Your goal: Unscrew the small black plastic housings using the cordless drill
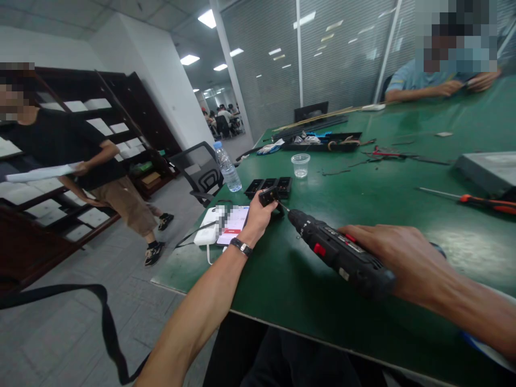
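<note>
Just above the edge of a green table (322, 301), the left hand (260, 215) has its fingers closed on a small black part (269, 196), held up off the tabletop. To its right, the right hand (387, 252) is wrapped around the body of a black power drill (341, 252) with red buttons. The drill lies almost level and points from the right hand towards the left, its thin bit (284, 207) ending at the black part; whether the two touch is too small to tell.

Just beyond the left hand's grip sits a black tray (284, 185) divided into compartments, with small pieces inside. Left of that grip, a phone (233, 226) with a lit screen lies beside a white device (208, 226) with a cable. Past them a clear bottle (228, 167) with a blue cap stands upright, and a clear plastic cup (300, 165) stands beyond the tray.

Farther beyond the grips are a long black box (322, 142) of assorted items and some red-handled pliers (391, 154). Beyond the right hand, an orange and black screwdriver (487, 203) lies near a grey case (489, 172).

Across the table sits a person in light blue (419, 80); well left of the grips, a person in a black shirt (60, 142) stands holding white paper (42, 172).
</note>
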Tool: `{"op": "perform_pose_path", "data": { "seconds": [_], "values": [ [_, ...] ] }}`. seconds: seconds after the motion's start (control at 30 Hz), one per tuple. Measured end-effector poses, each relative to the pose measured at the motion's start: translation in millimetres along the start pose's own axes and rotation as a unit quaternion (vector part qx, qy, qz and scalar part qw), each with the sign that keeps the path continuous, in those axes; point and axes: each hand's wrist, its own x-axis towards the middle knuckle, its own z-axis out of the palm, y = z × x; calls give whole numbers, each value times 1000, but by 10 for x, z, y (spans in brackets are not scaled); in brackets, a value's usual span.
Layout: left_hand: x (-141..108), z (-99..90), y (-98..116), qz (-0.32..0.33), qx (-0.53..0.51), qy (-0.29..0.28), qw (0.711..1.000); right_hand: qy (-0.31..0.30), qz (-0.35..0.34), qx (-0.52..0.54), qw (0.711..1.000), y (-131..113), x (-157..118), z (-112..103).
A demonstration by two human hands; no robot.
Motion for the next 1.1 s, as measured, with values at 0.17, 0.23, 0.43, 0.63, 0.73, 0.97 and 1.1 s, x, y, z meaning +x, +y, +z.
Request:
{"op": "perform_pose_path", "data": {
  "seconds": [0.17, 0.23, 0.43, 0.63, 0.73, 0.97, 1.1],
  "values": [
    [-22, 2, 39, 15, 23, 30, 999, 5, -6, 29, 1000, 26, -16, -44],
    [-37, 9, 71, 20, 28, 41, 999, 5, -7, 32, 999, 37, -23, -40],
    [-79, 51, 140, 38, 47, 22, 998, 46, 21, 18, 999, 54, -16, -28],
    [-197, 119, 242, 68, 99, -35, 992, 50, 107, 15, 993, 133, 10, -150],
    [-317, 161, 379, 123, 180, -115, 969, 35, 133, 3, 991, 176, 53, -160],
    [-421, 163, 457, 193, 297, -212, 911, -24, 138, -32, 990, 210, 134, -107],
    [-415, 161, 438, 190, 307, -205, 910, -38, 135, -42, 989, 206, 140, -113]
  ]
}}
